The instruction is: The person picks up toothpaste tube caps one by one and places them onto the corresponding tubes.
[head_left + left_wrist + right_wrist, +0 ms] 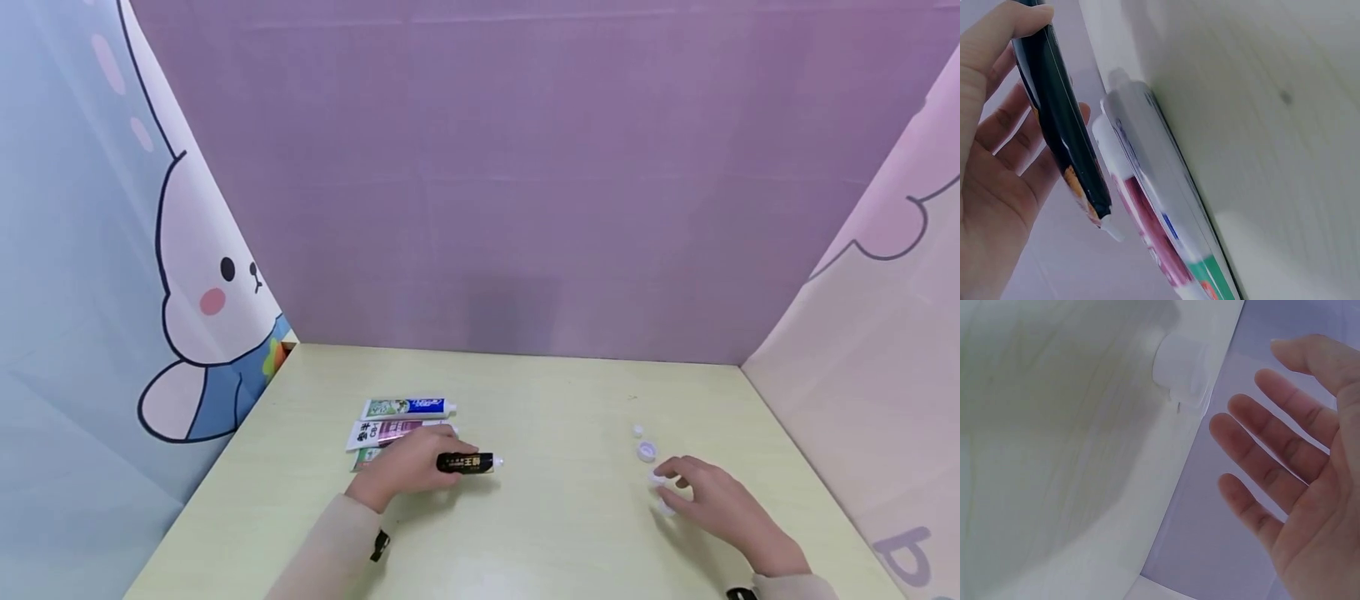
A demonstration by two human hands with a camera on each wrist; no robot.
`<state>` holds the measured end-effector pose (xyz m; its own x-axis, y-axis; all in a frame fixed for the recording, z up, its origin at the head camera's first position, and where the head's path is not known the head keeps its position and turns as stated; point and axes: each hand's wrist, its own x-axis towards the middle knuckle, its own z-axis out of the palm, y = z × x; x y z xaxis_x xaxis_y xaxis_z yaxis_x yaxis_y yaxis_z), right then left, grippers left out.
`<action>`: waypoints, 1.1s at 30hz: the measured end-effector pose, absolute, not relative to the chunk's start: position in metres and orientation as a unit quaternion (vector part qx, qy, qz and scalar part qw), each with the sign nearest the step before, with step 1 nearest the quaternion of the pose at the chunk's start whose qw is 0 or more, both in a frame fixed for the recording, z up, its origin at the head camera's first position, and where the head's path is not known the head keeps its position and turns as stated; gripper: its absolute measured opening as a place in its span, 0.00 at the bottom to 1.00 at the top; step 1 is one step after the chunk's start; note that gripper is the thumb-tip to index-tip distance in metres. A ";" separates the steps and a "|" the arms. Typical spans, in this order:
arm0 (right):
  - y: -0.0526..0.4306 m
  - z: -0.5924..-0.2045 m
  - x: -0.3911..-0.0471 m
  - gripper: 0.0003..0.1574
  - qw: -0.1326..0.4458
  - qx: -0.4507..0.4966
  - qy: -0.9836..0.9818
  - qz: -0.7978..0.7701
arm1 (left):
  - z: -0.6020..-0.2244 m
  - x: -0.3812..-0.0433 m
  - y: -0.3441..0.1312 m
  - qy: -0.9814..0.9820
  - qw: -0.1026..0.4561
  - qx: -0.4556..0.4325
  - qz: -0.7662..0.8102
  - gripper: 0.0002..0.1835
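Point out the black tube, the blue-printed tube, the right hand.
Black tube (466,463): head view, middle of its printed body.
Blue-printed tube (408,408): head view, middle of its body.
Right hand (717,502): head view, back of the hand.

Head feed on my end: tabletop (547,542) meets the backdrop (525,183) behind, left drape (67,350) and right drape (885,367) flanking it; on its left half I count three tubes side by side, far tube (408,407), middle tube (375,432), near tube (366,457); left fingers (1025,17) hold a fourth tube (467,463) above the tabletop, right of the near tube, nozzle rightward; on the right half, far to near: first cap (638,431), second cap (647,452), third cap (656,477), fourth cap (665,507); right fingers (1257,456) just right of the last two; can't tell if touching.
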<state>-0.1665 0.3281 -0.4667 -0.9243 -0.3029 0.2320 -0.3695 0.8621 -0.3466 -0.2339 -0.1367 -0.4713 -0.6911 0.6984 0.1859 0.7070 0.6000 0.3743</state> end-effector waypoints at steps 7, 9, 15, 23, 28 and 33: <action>0.327 -0.467 -0.166 0.10 0.078 0.188 -0.960 0.194 | -0.469 -0.240 -0.119 -0.896 0.006 -0.392 -0.209 0.23; 0.328 -0.467 -0.166 0.10 0.077 0.191 -0.959 0.194 | -0.469 -0.242 -0.115 -0.893 0.007 -0.397 -0.212 0.23; 0.328 -0.469 -0.167 0.12 0.047 0.191 -0.960 0.200 | -0.467 -0.244 -0.103 -0.886 0.003 -0.405 -0.228 0.23; 0.333 -0.475 -0.169 0.15 0.021 0.219 -0.953 0.207 | -0.468 -0.245 -0.092 -0.885 -0.003 -0.402 -0.237 0.23; 0.335 -0.478 -0.169 0.16 0.004 0.225 -0.951 0.210 | -0.468 -0.245 -0.091 -0.887 -0.008 -0.398 -0.234 0.23; 0.334 -0.478 -0.170 0.17 -0.019 0.214 -0.953 0.212 | -0.471 -0.247 -0.089 -0.885 -0.004 -0.404 -0.232 0.23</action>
